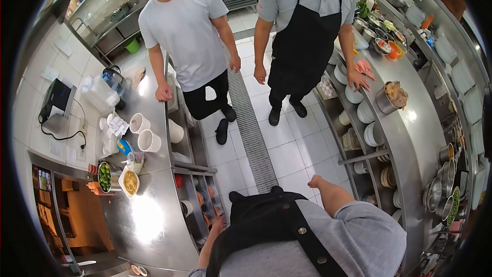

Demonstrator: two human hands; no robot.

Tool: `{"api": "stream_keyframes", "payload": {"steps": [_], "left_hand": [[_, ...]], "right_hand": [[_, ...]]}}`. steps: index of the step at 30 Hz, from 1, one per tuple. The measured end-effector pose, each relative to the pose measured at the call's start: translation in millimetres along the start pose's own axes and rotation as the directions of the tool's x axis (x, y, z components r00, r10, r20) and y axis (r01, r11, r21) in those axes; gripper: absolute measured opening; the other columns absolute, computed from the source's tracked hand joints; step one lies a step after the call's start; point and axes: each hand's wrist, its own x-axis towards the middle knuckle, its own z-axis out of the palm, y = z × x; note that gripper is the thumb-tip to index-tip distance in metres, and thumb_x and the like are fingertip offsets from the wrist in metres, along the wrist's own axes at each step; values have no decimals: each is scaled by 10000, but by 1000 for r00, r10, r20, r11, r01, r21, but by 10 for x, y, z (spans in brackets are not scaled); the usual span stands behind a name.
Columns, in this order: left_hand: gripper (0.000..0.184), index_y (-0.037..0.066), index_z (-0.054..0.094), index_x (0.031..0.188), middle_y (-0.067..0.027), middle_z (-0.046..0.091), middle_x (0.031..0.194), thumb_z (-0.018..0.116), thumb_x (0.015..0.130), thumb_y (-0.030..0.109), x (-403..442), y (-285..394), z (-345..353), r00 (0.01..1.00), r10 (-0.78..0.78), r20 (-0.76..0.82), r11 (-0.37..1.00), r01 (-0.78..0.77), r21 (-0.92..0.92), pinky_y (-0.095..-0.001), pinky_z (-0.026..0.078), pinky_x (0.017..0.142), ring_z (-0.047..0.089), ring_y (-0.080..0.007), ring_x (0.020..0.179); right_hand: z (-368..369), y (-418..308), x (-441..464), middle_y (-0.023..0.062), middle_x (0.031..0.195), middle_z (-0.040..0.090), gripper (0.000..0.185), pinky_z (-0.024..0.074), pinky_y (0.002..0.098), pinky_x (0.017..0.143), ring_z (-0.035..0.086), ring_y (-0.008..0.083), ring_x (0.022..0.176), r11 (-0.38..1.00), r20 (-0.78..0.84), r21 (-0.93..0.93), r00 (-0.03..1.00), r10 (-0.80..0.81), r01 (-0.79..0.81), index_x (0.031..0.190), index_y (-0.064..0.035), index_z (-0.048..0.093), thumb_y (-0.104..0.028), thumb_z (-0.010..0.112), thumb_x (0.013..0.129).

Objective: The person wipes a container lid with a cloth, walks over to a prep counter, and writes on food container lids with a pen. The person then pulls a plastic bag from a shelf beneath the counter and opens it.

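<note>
Steel shelves (pixel 195 167) near the left hand (pixel 218 223), white tiles (pixel 282 156) beneath the right hand (pixel 314 181) (closure of both unclear).

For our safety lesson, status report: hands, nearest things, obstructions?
Left hand beside counter shelves. Right hand over floor tiles, seemingly empty. White-shirted coworker and aproned coworker flank drain grate ahead.

Room: bright, with white light that seems to come from above
Left counter (pixel 175 206): big white glare, lower left
Right counter (pixel 411 123): smaller shiny patch
Floor (pixel 293 143): soft shine, middle
Right shelves (pixel 364 156): darker, in shadow
Doorway (pixel 84 210): warm orange glow, lower left
Left hand (pixel 218 223) and right hand (pixel 315 181): small, a bit fuzzy
Frame edges: bendy lines, black round corners
</note>
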Motion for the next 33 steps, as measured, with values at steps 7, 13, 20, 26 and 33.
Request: {"api": "stream_keyframes", "payload": {"steps": [7, 13, 20, 26, 33], "left_hand": [[302, 14, 680, 923, -109, 658, 808, 674, 846, 305, 750, -146, 413, 982, 189, -4, 965, -185, 185, -396, 482, 673, 608, -239, 713], [312, -11, 693, 949, -155, 696, 909, 707, 789, 257, 440, 394, 292, 931, 338, -138, 938, -320, 136, -373, 506, 775, 657, -250, 853], [290, -12, 688, 896, -144, 697, 831, 712, 738, 231, 697, 70, 135, 929, 263, -260, 964, -244, 103, -368, 510, 747, 659, -248, 792], [303, -3, 673, 961, -109, 656, 786, 724, 789, 241, 622, -327, 168, 952, 158, -262, 983, -176, -47, -374, 469, 591, 608, -231, 663], [396, -34, 642, 1008, -167, 688, 936, 755, 745, 238, 279, -897, 195, 908, 125, -401, 988, -149, -30, -385, 500, 839, 655, -301, 910]], "right_hand": [[59, 243, 52, 155, 1086, 668, 431, 550, 429, 743, 659, 323, 908, 976, 234, 215, 970, -72, 20, 1157, -107, 633, -229, 649, 745], [230, 249, 245, 146, 992, 687, 250, 526, 428, 806, 646, 322, 933, 871, 125, -299, 920, -371, 391, 915, -85, 725, -224, 590, 758], [237, 118, 160, 92, 798, 678, 186, 558, 419, 635, 660, 239, 748, 928, -88, 332, 985, -145, 167, 912, -97, 714, -150, 671, 739], [266, 449, 498, 105, 939, 638, 295, 546, 479, 633, 639, 250, 837, 954, 223, 275, 958, -181, 117, 1072, -89, 659, -176, 679, 790], [-454, 351, 32, 120, 1272, 519, 385, 551, 504, 678, 591, 322, 1022, 805, 321, 520, 938, 128, -288, 1180, -92, 608, -232, 684, 830]]}}
